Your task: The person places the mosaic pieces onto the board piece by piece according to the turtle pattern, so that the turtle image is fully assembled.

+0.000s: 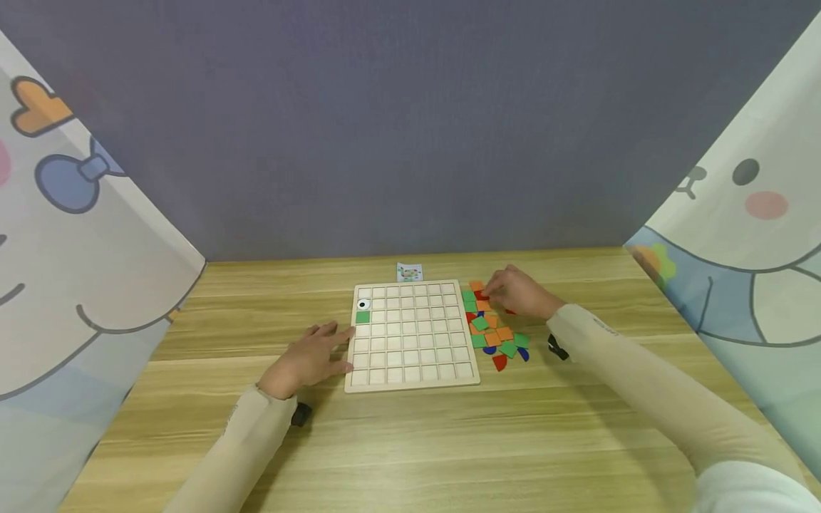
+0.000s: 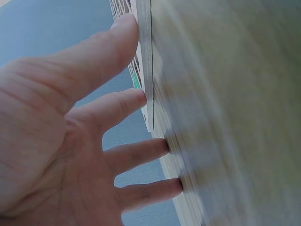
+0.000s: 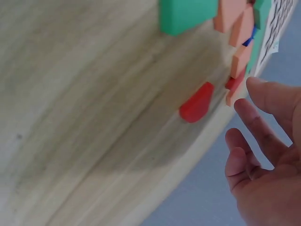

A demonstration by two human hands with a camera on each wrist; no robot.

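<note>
A pale wooden grid board (image 1: 412, 335) lies on the table, its cells bare except for a white eye piece (image 1: 363, 304) and a green square (image 1: 363, 317) near the upper left corner. My left hand (image 1: 314, 356) rests at the board's left edge, fingers spread; in the left wrist view thumb and index fingertips meet the board's rim (image 2: 146, 61). To the board's right, my right hand (image 1: 521, 291) reaches over the loose pieces, fingertips right at a red piece (image 1: 481, 295). In the right wrist view its thumb and index finger stand slightly apart with nothing seen between them.
Orange squares (image 1: 504, 333), green squares (image 1: 508, 349), blue half-rounds (image 1: 523, 354) and a red quarter-round (image 1: 499, 363) lie jumbled beside the board. Behind it lies a small picture card (image 1: 410, 272). A grey partition (image 1: 410, 142) closes off the table's back.
</note>
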